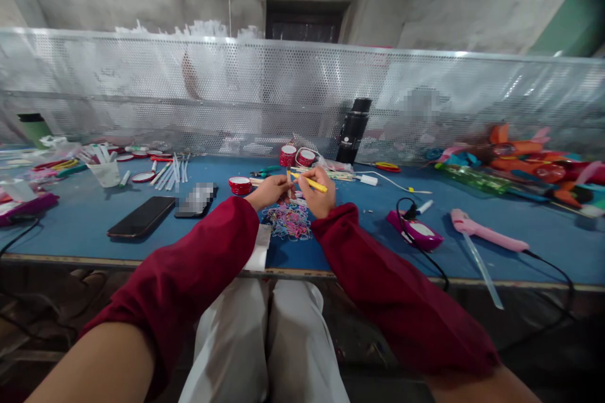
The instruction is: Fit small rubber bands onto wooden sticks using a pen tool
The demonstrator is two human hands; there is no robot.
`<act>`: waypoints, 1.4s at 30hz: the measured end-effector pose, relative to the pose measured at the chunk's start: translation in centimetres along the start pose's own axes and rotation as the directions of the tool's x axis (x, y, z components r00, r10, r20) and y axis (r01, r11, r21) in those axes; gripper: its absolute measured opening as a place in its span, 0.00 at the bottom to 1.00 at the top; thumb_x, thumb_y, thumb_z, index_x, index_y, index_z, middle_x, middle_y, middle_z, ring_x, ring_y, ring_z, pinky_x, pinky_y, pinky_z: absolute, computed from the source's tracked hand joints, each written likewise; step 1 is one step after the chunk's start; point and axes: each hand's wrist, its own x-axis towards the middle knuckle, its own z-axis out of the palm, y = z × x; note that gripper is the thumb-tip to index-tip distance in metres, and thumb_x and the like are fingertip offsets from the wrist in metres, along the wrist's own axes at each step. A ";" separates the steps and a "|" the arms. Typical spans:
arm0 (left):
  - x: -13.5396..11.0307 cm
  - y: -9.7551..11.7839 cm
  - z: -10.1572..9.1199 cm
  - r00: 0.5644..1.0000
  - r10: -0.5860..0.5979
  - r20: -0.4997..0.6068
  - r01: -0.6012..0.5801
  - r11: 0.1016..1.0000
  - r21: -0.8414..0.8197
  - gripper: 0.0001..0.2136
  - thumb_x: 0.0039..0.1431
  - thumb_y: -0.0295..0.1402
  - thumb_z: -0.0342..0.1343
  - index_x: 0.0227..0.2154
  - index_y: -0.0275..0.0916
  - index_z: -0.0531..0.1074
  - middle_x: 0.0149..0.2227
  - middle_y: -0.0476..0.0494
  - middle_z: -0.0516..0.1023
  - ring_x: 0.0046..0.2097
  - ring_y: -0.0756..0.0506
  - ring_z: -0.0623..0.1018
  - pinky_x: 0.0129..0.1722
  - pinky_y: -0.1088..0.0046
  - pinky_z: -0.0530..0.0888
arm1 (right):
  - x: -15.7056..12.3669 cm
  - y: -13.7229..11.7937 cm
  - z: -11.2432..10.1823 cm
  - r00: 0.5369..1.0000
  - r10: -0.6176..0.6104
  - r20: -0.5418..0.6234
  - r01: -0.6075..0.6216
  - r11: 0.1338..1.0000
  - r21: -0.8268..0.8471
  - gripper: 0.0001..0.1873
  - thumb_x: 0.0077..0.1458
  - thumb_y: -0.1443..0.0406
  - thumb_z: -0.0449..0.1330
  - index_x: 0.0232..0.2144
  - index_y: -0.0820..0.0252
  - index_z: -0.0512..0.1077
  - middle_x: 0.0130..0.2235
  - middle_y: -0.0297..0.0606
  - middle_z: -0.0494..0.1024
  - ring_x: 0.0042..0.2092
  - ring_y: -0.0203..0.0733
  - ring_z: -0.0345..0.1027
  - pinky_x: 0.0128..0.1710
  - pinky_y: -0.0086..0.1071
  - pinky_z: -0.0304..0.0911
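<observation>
My right hand (321,194) is closed around a yellow marker pen (316,184), its tip end toward my left hand. Pinched upright in the fingers of my left hand (273,192) is a small, pale, narrow stick (289,182), yellowish near the top. The pen's tip is at or very close to this stick; I cannot tell whether they touch. Just below both hands lies a loose pile of small multicoloured bands (290,221). A red round tin (240,185) stands beyond my left hand, and a white sheet (259,249) lies by the table's front edge.
Two phones (142,217) and a cup of pens (104,171) are at left. A black bottle (352,132) stands against the perforated metal screen (212,101). At right are a purple device (414,232), a pink glue gun (491,234) with trailing cord, and colourful inflatable-looking items (534,164).
</observation>
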 end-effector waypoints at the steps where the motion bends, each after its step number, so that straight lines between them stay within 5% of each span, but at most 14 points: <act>1: 0.0 0.0 0.0 1.000 0.003 -0.002 -0.003 1.000 0.002 0.13 0.64 0.38 0.49 0.28 0.34 0.67 0.27 0.46 0.74 0.22 0.55 0.73 0.20 0.82 0.66 | 0.0 0.0 0.0 1.000 -0.010 0.011 0.010 1.000 -0.001 0.10 0.56 0.56 0.58 0.33 0.55 0.67 0.31 0.35 0.80 0.30 0.41 0.73 0.30 0.34 0.67; 42: -0.1 0.1 0.2 1.000 -0.028 -0.005 0.028 1.000 -0.002 0.13 0.62 0.39 0.50 0.28 0.34 0.67 0.27 0.47 0.74 0.23 0.54 0.73 0.22 0.80 0.67 | -0.1 -0.4 -0.1 0.999 -0.014 0.048 0.017 0.999 -0.046 0.12 0.58 0.53 0.56 0.35 0.54 0.68 0.33 0.36 0.80 0.30 0.41 0.73 0.32 0.34 0.68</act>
